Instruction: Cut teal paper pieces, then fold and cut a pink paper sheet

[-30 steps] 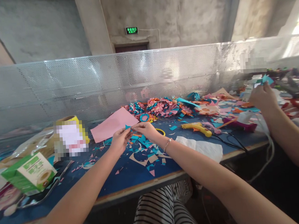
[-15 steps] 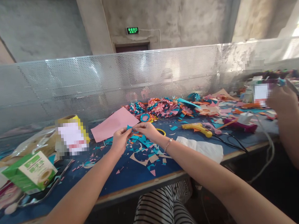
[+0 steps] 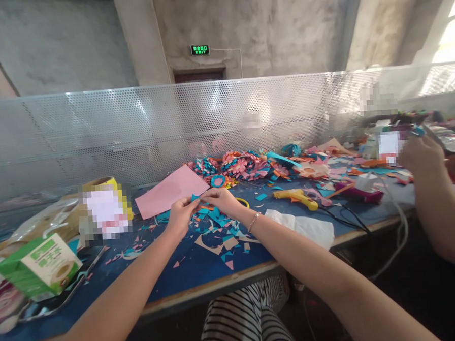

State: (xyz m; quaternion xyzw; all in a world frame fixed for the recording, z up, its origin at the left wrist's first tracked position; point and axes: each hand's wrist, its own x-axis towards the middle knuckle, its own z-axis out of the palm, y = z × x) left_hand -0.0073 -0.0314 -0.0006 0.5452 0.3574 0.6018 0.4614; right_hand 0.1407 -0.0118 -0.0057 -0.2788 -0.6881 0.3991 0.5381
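Pinching blue paper (image 3: pixel 194 197), fingers of left hand (image 3: pixel 181 213) and right hand (image 3: pixel 222 201) both closed on it; scraps (image 3: pixel 217 219) below on table (image 3: pixel 194 271), pink sheet (image 3: pixel 171 192) just behind.

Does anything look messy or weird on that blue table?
Yes: paper scraps lie strewn across the blue table, some near the left hand and right hand, not gathered up. The green carton at the left also looks tilted, though the wide view may exaggerate that.
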